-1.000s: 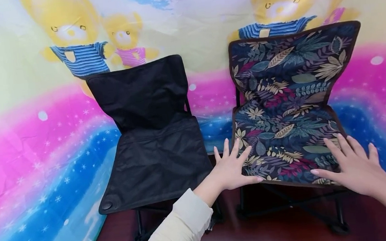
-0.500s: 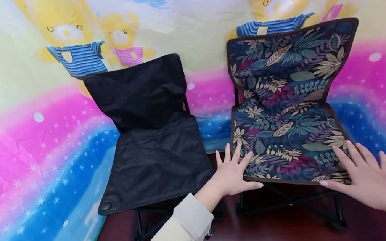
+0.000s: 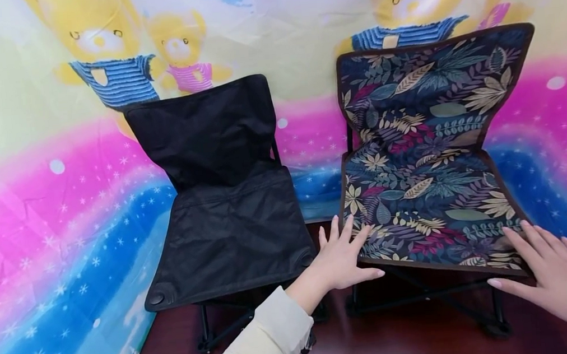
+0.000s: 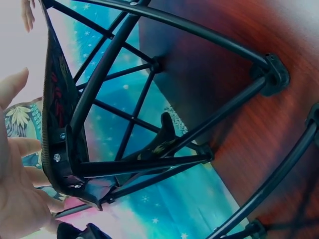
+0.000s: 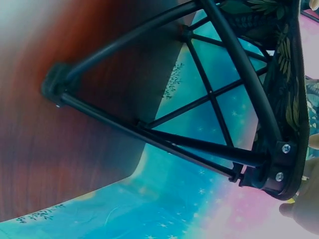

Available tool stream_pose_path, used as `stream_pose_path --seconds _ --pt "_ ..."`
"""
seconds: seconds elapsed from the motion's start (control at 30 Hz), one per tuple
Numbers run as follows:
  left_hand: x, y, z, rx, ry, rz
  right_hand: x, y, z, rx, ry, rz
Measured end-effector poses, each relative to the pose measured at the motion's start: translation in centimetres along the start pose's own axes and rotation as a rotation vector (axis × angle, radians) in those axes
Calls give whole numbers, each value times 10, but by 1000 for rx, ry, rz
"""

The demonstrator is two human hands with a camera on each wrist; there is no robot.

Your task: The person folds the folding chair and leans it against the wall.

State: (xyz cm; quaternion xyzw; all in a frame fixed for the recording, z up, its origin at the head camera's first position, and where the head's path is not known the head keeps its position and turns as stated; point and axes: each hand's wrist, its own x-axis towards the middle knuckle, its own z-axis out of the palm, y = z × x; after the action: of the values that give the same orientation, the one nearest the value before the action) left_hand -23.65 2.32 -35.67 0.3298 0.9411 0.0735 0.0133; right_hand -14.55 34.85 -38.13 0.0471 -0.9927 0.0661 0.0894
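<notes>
A folding chair with a dark leaf-print fabric stands unfolded on the right in the head view. My left hand is at its front left corner, fingers spread and straight over the seat edge. At the front right corner is my right hand, its fingers straight and its thumb held apart. In the left wrist view, my left hand lies along the seat edge above the black tube legs. The right wrist view shows only part of my right hand beside the seat's corner bracket.
A plain black folding chair stands unfolded to the left, close to my left forearm. Behind both chairs hangs a colourful cloth printed with bears, which also runs down the left side. The floor is dark reddish wood.
My right hand has slid right and slightly down, from over the seat to its front right corner. The left hand has hardly moved. Both chairs stand as before.
</notes>
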Motion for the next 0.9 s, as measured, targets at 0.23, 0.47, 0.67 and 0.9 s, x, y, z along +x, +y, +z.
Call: stream_pose_path --seconds 0.23,0.47,0.67,0.9 --pt "-1 -1 3 29 -3 3 -7 4 7 -7 19 -26" --pt "0 -3 5 78 21 -2 -11 8 11 2 -7 -15" --pt "-1 -4 7 90 46 10 -13 7 14 -1 4 -7" --pt "-2 -4 9 78 49 3 -16 6 16 -3 98 -25"
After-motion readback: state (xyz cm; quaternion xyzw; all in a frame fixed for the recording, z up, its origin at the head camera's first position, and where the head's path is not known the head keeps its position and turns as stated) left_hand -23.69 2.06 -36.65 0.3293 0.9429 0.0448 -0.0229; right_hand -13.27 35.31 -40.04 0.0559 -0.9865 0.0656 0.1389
